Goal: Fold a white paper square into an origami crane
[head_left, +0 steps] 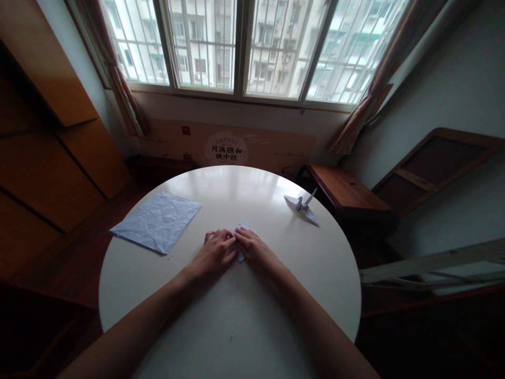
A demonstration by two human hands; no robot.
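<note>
Near the middle of the round white table, a small piece of folded paper (244, 225) lies mostly covered by my hands. My left hand (215, 251) is closed at its left edge, with curled fingers and the thumb on the paper. From the other side my right hand (254, 247) presses its fingers, held together, down on the same paper. The two hands' fingertips meet over it. A finished paper crane (303, 204) stands apart from them at the right. Off to the left lies a flat stack of creased paper (158, 221).
The white table (315, 263) has a rounded edge all round. Behind it are a low wooden bench (347, 189) at the right, a long printed cardboard panel (268, 147) under the barred window, and wooden cabinets (79, 168) at the left.
</note>
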